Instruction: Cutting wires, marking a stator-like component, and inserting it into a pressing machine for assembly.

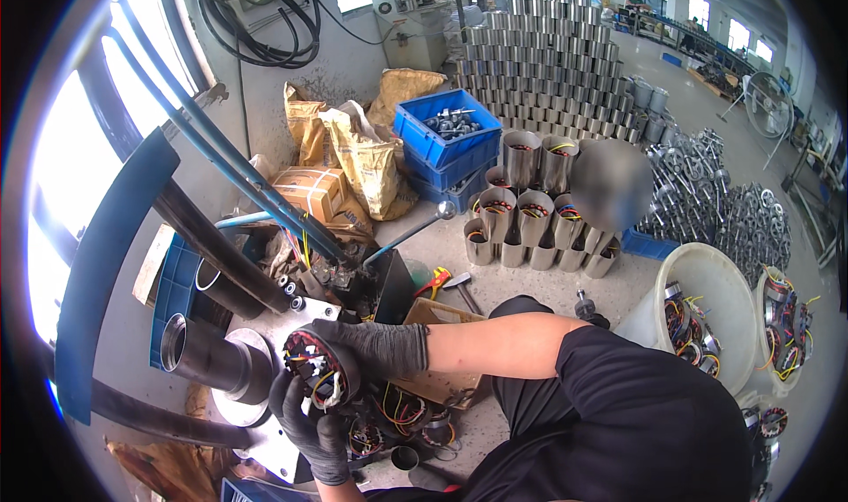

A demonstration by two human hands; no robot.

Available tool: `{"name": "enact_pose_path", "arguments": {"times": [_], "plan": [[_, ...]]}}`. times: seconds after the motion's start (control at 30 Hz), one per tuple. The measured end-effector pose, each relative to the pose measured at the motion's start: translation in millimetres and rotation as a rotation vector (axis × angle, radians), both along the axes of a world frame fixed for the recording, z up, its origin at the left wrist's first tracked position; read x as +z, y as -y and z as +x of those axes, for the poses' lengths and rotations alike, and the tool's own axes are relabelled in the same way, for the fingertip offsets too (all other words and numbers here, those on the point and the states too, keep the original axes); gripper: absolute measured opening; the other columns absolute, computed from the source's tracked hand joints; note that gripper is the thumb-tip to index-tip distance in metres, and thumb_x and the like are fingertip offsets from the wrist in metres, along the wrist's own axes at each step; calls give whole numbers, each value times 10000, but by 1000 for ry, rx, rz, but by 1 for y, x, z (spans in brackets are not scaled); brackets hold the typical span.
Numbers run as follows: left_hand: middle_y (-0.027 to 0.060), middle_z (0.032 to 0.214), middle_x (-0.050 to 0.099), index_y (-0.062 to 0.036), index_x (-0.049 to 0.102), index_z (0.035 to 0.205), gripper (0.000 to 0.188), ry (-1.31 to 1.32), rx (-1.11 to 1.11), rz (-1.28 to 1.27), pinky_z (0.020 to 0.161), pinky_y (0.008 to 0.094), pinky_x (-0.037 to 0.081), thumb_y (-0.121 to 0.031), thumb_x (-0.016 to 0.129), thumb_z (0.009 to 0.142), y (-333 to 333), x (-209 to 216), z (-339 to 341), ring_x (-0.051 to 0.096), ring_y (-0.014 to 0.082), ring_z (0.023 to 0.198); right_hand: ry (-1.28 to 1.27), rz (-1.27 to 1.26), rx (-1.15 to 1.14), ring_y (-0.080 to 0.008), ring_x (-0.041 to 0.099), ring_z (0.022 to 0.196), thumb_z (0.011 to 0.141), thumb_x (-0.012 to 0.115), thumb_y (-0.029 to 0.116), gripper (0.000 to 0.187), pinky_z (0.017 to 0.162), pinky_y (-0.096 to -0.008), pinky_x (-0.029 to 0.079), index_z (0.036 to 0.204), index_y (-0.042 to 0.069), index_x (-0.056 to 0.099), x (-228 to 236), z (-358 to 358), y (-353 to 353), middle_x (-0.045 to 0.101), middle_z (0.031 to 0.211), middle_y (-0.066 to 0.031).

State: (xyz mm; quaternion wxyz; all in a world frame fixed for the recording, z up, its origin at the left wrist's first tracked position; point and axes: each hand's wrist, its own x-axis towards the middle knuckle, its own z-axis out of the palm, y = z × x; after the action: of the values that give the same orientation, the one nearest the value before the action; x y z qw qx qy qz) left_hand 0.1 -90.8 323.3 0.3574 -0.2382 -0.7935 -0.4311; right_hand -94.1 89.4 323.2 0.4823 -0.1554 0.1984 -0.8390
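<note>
A round motor stator (311, 367) with coloured wires and white pieces inside its ring is held between my two gloved hands, tilted with its open face to the left. My right hand (367, 347), in a dark grey glove, wraps round its far side. My left hand (311, 431), gloved alike, grips the near lower rim, fingers by the wires. Just left of the stator, a dark stepped cylinder (208, 356) lies over a round metal flange on the pale metal plate (274, 436) of a machine. Several wired stators (402, 409) sit below my hands.
Dark machine bars (208, 237) and a curved blue guard (110, 272) rise at left. A cardboard box (455, 392), hammer (464, 290) and blue lever (397, 241) are beyond my right arm. Metal sleeves (534, 215) stand ahead, near blue crates (446, 127). A white tub (649, 312) of stators is right.
</note>
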Motion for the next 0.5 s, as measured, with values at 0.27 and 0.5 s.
{"name": "enact_pose_path", "arguments": {"times": [0.27, 0.5], "plan": [[188, 1604, 275, -123, 383, 1533, 967, 291, -213, 226, 1179, 464, 380, -484, 878, 785, -6, -23, -9, 362, 325, 1473, 168, 82, 0, -269, 652, 1079, 892, 584, 744, 721, 953, -511, 497, 1273, 133, 632, 18, -9, -10, 703, 1181, -93], [137, 1465, 458, -16, 386, 1479, 880, 412, -200, 341, 1139, 419, 420, -119, 804, 711, -9, -18, -5, 495, 269, 1356, 65, 6, 19, -237, 649, 1155, 976, 561, 641, 635, 1070, -455, 487, 1348, 127, 603, -2, -21, 1, 691, 1275, -76]]}}
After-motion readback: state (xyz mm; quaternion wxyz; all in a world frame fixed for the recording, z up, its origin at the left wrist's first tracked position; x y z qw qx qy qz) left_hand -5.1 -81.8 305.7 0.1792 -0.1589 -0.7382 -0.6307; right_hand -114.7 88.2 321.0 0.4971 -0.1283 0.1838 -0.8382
